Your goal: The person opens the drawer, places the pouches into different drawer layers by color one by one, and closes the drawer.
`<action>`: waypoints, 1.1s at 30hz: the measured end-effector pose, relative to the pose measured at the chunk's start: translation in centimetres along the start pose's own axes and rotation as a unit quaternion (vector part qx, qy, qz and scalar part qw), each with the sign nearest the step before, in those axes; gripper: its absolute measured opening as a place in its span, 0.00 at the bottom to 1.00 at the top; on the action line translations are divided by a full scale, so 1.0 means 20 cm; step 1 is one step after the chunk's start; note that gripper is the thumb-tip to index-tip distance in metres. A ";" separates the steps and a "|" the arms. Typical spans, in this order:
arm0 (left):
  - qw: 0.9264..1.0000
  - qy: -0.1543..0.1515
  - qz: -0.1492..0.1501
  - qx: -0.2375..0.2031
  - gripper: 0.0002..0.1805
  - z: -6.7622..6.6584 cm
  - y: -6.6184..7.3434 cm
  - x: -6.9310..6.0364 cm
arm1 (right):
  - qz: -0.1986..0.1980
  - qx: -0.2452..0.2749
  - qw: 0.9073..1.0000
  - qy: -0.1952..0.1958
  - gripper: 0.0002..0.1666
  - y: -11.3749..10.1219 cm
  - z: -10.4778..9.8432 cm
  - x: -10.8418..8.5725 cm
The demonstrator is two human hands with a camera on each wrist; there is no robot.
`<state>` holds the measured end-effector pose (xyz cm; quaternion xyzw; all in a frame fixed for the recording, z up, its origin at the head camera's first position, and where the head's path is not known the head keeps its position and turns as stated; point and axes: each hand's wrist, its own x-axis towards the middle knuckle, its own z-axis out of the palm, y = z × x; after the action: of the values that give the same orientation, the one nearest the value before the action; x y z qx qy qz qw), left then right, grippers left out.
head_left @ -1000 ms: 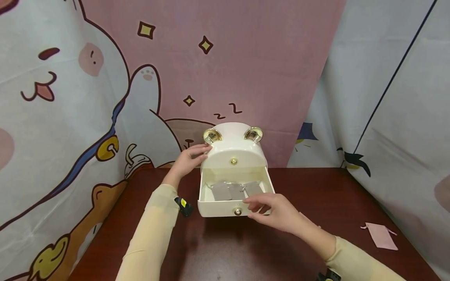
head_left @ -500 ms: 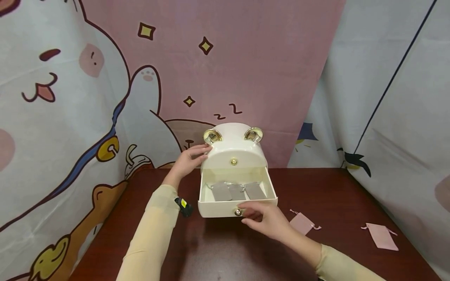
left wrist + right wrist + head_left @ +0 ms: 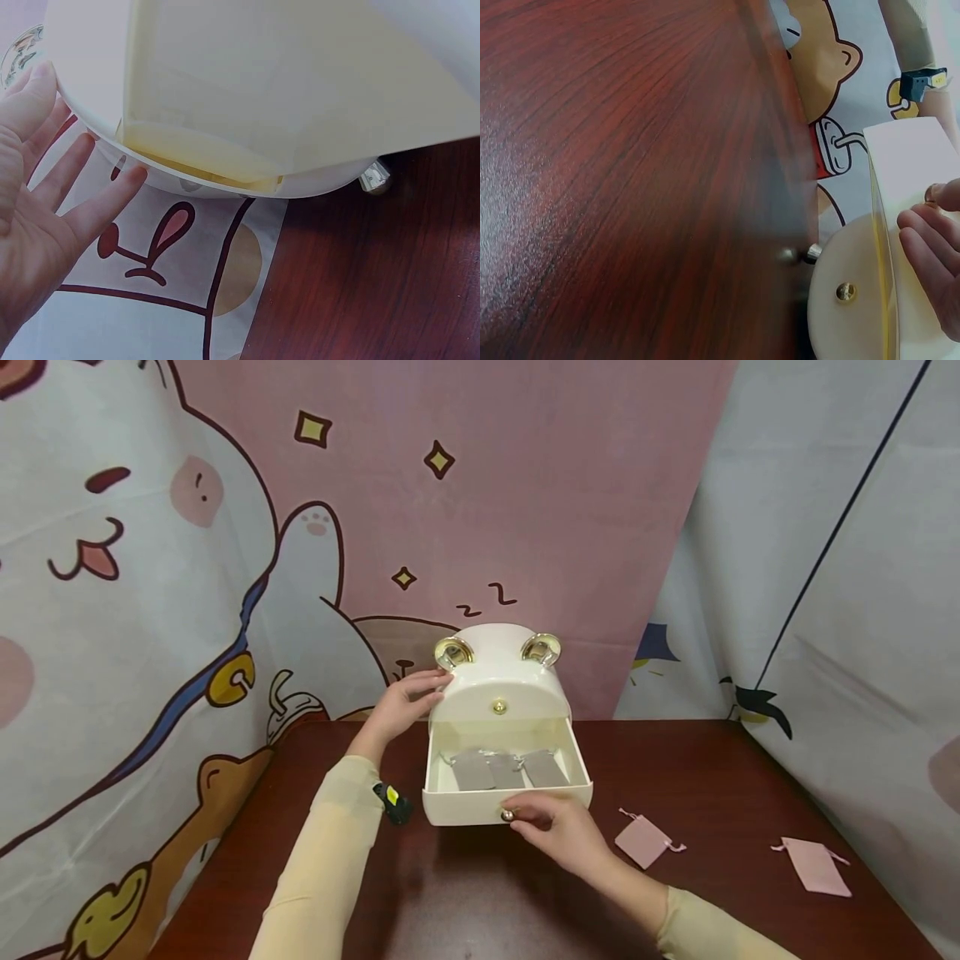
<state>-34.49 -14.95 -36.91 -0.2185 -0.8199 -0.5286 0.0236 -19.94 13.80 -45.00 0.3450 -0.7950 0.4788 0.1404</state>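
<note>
right grip point(image 3: 564, 833) pinched knob point(image 3: 507, 816), nearer hand; extended drawer point(image 3: 461, 810) lay just beyond, running straight back into box point(image 3: 497, 679); left grip point(image 3: 401, 703) spread against box's left side

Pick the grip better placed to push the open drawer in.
Right, probably: the right grip pinches the knob of the drawer, while the left grip is up at the side of the box.

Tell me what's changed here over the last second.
The right hand moved left across the front of the open drawer and now pinches the knob. That uncovered the nearer pink pouch, mostly hidden behind the right forearm before. The left hand against the box, the pulled-out drawer and the gray pouches inside stayed as they were.
</note>
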 end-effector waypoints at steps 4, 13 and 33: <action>1.000 0.001 0.000 0.005 0.22 0.00 0.00 0.00 | -0.006 -0.014 1.000 0.016 0.16 0.00 0.01 0.01; 1.000 0.002 -0.002 0.019 0.21 0.00 0.03 -0.01 | 0.001 -0.031 0.999 0.045 0.16 0.04 0.02 0.08; 1.000 0.000 0.005 0.019 0.21 -0.01 0.01 -0.01 | 0.040 -0.072 0.994 0.067 0.14 0.23 0.02 0.31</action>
<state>-34.27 -15.07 -36.74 -0.2218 -0.8288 -0.5128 0.0301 -27.54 12.33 -44.78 0.2691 -0.8294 0.4476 0.1984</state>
